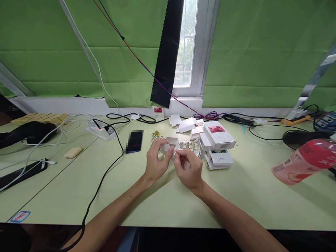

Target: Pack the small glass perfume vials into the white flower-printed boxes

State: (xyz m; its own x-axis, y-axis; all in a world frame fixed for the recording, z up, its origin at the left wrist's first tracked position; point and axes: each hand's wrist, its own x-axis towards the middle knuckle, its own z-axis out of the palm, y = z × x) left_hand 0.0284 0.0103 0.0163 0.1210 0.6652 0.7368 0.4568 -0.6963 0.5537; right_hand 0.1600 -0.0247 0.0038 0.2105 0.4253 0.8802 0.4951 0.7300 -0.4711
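Note:
Both of my hands meet over the middle of the pale green table (236,196). My left hand (155,161) pinches a small white cardboard box (171,142) by its open flaps. My right hand (188,168) is closed on the same box from the right side. Just behind the hands lie several small shiny bottles (189,145) and gold caps (155,134). A stack of white boxes with red flower pictures (218,137) stands right of the hands, with unfolded white boxes (185,124) behind it.
A dark phone (134,141) lies left of the hands. A black cable (105,175) runs across the table to a white power strip (102,132). A pink bottle (304,161) lies tilted at the right. More cables and a black object (25,132) sit at the left.

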